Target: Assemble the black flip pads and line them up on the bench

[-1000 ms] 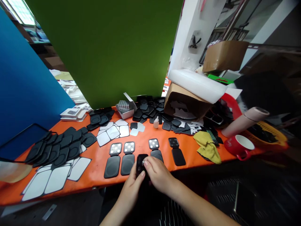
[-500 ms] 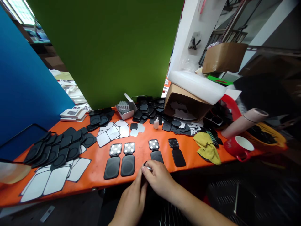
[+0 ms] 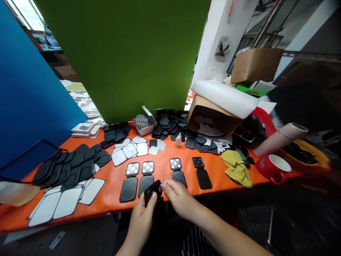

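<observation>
One orange table (image 3: 112, 185), green panel (image 3: 125, 57) behind, left hand (image 3: 142, 215) at near edge.

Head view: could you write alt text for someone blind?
A left hand holds a dark piece while the right hand pinches a small silvery bit at its edge. Beyond, two-part pads lie on an orange table.

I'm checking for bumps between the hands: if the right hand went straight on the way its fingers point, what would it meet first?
Most likely the black piece held in the left hand; it lies just ahead of the right hand, though depth is hard to judge.
</observation>
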`<state>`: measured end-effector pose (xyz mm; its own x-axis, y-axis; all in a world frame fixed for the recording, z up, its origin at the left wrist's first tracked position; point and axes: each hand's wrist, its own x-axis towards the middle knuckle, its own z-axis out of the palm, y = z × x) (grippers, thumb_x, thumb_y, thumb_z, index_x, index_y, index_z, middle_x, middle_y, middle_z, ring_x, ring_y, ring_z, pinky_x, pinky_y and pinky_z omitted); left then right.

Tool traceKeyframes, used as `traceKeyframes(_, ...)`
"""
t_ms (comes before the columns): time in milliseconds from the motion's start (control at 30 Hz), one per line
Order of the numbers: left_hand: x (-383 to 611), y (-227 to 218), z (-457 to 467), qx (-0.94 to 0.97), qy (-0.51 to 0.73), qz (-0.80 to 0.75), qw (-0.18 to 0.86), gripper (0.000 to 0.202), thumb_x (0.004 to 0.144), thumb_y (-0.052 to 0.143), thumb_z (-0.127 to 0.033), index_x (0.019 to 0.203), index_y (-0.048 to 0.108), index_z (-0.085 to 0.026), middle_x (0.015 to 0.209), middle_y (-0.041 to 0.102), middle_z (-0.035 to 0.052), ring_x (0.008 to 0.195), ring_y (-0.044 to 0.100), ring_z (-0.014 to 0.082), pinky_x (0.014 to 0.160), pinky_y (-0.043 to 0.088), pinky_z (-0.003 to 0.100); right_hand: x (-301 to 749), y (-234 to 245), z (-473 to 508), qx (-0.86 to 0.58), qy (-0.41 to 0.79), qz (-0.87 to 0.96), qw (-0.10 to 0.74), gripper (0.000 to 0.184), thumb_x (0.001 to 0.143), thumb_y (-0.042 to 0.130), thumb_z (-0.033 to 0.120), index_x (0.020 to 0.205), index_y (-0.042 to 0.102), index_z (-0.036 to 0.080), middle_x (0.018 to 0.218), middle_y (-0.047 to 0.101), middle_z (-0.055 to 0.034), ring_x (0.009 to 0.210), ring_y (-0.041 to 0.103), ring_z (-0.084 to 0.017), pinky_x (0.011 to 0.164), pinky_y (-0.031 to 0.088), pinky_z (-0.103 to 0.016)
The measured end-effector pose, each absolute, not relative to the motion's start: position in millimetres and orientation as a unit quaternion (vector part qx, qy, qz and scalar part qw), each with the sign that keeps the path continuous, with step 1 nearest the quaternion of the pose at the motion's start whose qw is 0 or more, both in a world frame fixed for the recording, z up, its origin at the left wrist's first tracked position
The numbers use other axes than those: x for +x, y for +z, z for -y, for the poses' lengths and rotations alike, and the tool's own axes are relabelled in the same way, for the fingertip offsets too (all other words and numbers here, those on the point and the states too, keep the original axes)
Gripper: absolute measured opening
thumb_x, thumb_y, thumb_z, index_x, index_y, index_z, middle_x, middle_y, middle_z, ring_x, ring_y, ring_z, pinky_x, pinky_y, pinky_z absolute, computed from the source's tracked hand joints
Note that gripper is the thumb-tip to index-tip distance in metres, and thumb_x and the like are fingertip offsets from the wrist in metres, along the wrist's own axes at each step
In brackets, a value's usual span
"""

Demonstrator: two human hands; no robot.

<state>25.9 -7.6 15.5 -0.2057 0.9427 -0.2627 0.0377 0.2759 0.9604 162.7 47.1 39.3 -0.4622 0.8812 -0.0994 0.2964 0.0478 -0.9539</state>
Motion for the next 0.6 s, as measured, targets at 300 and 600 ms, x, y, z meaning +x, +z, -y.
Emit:
traceKeyframes(300,10,5,32,0.752,0.299,-0.574,0.124,0.048,0.078,0.045,-0.015,0.126,0.043,-0.024,0.120,0.055,0.0028,0.105,0.054,0.0165,0.089,0.044,0.025,163,37,-32,-0.428,0.640,0.584,0.258,0.033,0.086,0.039,0.041,0.065,0.046,0.016,0.064,0.046,0.0013,0.060,0.040,-0.010,0.058,0.031,-0.024)
traceKeyframes(600,18,8,30,0.658,0.367,-0.602,0.264,0.039,0.079,0.048,-0.022,0.118,0.053,-0.023,0.116,0.058,0.0042,0.103,0.056,0.0190,0.088,0.044,0.026,146,23,-20,-0.395,0.797,0.288,0.356,0.031,0.074,0.057,0.042,0.062,0.046,0.015,0.052,0.035,0.0055,0.049,0.029,-0.006,0.048,0.022,-0.020)
